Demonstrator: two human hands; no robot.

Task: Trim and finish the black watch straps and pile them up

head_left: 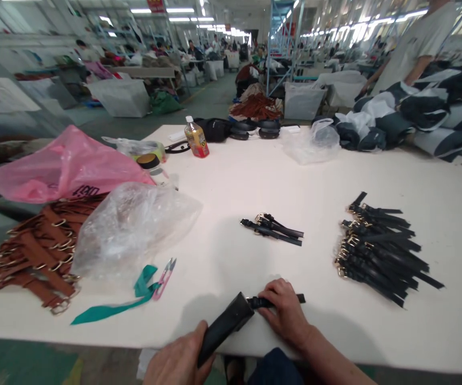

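Note:
At the table's front edge, my left hand (181,355) is closed around a long black leather-like piece (226,322), which slants up to the right and has a wide, squared end. My right hand (285,313) grips a short black buckle strap (261,302), its tail poking out past the fingers. The strap's buckle end meets or nearly touches the end of the black piece; I cannot tell whether they are joined. Beyond my hands lie a few loose black buckle straps (273,229). A larger pile of black buckle straps (375,248) is on the right.
Pink-handled thread snips (164,279) and a teal ribbon (114,309) lie to the left. Behind them are a clear plastic bag (130,230), brown straps with metal rings (46,243) and a pink bag (70,168). A drink bottle (196,138) stands at the back.

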